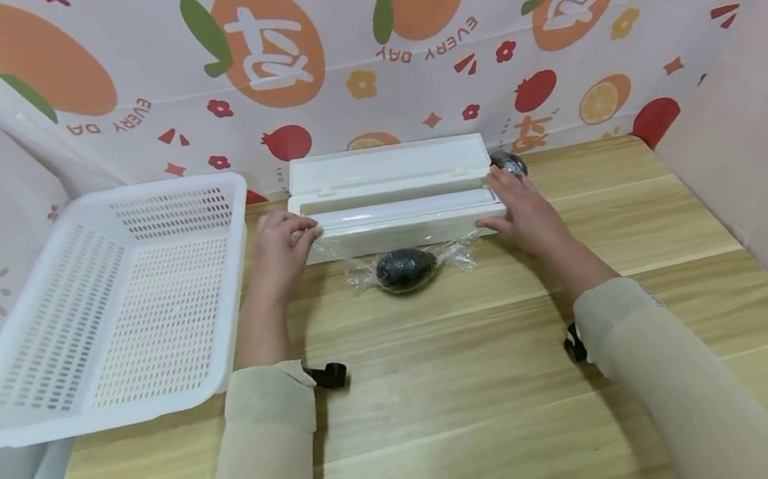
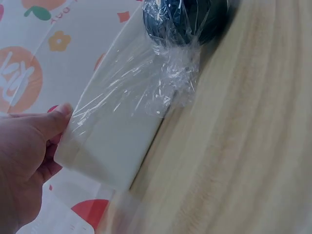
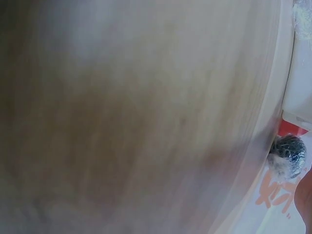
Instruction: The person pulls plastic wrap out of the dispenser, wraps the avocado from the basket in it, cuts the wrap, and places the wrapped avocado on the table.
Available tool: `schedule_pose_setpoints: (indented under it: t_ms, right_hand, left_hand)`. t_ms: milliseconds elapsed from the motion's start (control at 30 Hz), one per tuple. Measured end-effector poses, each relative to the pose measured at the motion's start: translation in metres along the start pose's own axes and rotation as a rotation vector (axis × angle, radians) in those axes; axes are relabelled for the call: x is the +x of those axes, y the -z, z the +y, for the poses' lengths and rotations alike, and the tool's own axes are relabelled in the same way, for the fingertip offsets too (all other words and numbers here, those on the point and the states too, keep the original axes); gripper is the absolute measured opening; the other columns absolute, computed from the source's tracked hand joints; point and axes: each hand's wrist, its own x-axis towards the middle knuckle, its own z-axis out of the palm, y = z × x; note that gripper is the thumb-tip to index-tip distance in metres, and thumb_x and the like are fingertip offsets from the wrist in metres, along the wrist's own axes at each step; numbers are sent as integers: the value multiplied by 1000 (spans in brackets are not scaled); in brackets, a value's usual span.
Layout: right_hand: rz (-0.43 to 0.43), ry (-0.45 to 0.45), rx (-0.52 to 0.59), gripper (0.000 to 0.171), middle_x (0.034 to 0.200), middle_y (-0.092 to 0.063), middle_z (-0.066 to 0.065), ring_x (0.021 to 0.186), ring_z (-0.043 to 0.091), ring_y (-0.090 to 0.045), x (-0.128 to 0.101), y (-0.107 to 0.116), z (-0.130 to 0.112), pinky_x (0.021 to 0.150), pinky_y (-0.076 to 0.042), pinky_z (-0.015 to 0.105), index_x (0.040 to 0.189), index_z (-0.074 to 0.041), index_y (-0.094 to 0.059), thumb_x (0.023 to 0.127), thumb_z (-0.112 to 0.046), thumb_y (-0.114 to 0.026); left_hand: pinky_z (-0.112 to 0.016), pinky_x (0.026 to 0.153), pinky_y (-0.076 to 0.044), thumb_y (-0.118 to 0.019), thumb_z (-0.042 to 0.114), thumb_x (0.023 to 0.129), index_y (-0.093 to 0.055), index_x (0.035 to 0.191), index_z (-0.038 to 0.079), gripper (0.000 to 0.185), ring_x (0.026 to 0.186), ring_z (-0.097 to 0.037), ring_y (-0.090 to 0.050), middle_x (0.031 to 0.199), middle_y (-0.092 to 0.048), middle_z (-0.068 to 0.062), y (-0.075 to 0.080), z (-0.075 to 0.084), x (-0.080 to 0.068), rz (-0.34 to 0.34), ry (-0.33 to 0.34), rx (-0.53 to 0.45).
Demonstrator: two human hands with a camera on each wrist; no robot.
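A white cling film dispenser (image 1: 398, 235) stands at the back with its lid (image 1: 388, 163) raised, a roll (image 1: 402, 209) inside. Clear cling film (image 2: 114, 97) hangs down over its front. Before it lies a dark avocado (image 1: 406, 269) wrapped in film, with twisted ends; the left wrist view shows this avocado (image 2: 187, 19) close up. My left hand (image 1: 277, 253) pinches the film at the dispenser's left front corner, thumb at the top edge. At the other end, my right hand (image 1: 529, 211) grips the dispenser, thumb in front and fingers over the top.
A white slotted plastic basket (image 1: 236, 236) sits on the left of the wooden table (image 1: 452, 410). Behind the dispenser's right end is another dark film-wrapped item (image 1: 510, 163), also in the right wrist view (image 3: 290, 153). A fruit-print curtain (image 1: 339, 25) hangs along the back.
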Motion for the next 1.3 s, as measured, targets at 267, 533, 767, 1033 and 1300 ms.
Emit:
schedule_pose_setpoints:
  t_ms: [267,533,767,1033,1300]
  right_hand:
    - [-8,2,-2,86,165,-15,8,152,26,-12,1,1,0,124,-5,46,157,-12,-21,92,-48,-64]
    - [-14,5,5,86,165,-13,7,152,25,-11,2,2,-2,124,-5,45,157,-13,-21,92,-50,-62]
    - [-11,11,12,85,165,-14,8,152,26,-12,4,5,-2,124,-5,45,157,-13,-23,92,-49,-63]
    - [-22,4,6,85,165,-13,7,153,26,-11,2,7,-3,124,-5,44,158,-13,-20,93,-50,-61]
    - [-67,-15,22,86,165,-9,8,153,28,-9,0,11,-4,124,-4,46,158,-12,-17,94,-50,-61]
  left_hand:
    - [-47,92,-42,-69,15,92,-74,103,-1,19,107,-34,-52,107,-58,-16,1,-4,-7,93,13,28]
    - [-46,96,-43,-67,14,94,-72,104,-1,19,110,-33,-54,111,-61,-16,3,-8,-9,114,22,32]
    - [-37,90,-55,-65,10,95,-70,104,-3,17,104,-28,-62,113,-60,-15,5,-11,-11,160,59,-23]
    - [-33,93,-54,-64,9,95,-70,105,-3,17,108,-24,-58,114,-58,-14,2,-10,-11,184,97,-96]
    - [-37,87,-57,-67,23,94,-70,106,-2,27,107,-25,-61,116,-57,-14,-5,-6,-13,220,152,-111]
